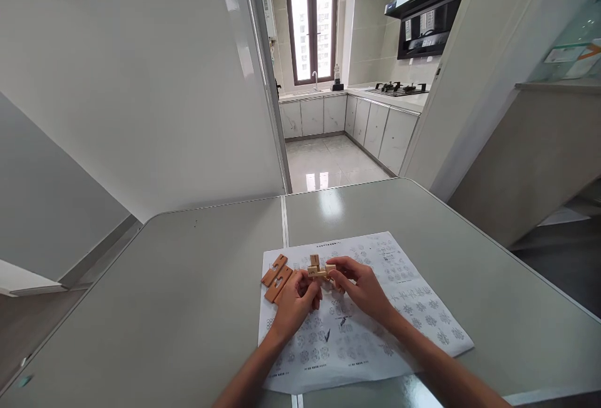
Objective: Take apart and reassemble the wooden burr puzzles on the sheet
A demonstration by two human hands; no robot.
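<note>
The left hand [297,295] and right hand [360,281] pinch joined wooden blocks [313,270], likely light, stiff, best held by their ends.

Black tick [327,335] on paper sheet [361,333]

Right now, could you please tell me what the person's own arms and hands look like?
The left hand and right hand are ungloved. Both visible forearms are bare, without sleeves, watches or bracelets; rings would be too small to tell.
</note>
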